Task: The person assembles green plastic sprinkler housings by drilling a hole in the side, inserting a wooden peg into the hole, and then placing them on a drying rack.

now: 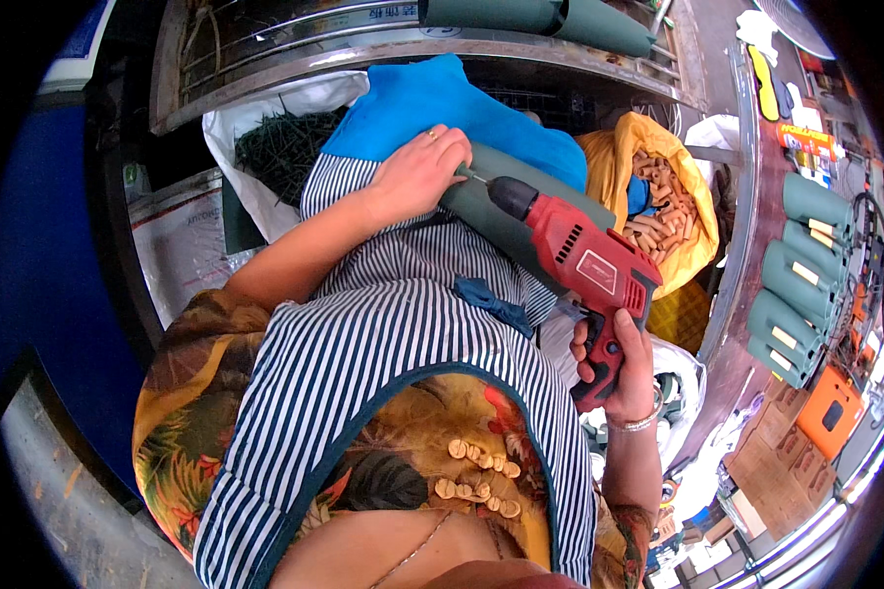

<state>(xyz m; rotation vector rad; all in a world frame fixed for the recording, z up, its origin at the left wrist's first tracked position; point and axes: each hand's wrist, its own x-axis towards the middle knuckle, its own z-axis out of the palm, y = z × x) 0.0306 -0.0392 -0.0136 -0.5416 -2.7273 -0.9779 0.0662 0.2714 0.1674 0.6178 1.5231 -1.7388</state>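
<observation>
Red drill (591,263) sits in my right hand (627,365), whose fingers are wrapped round its grip; whether one of them presses the trigger I cannot tell. I judge it the heaviest thing here, hard-shelled and front-loaded, so the grip is the right place to hold it, with the wrist kept firm against any twist. Its black chuck (513,198) points left and away from me, and the thin bit (477,180) ends at my left hand (422,175). That hand pinches a small green piece (464,171) at the bit's tip; how much of it my fingers cover I cannot tell. It looks light and easy to drop, best held by its sides, clear of the bit.

Below the drill, a dark green tube (486,221) slants across my lap, against the blue cloth (442,98). I expect it to be stiff, smooth and light, apt to roll, so it wants steadying along its outer wall. Its left end lies just beside my left hand; the drill's front crosses over it.
</observation>
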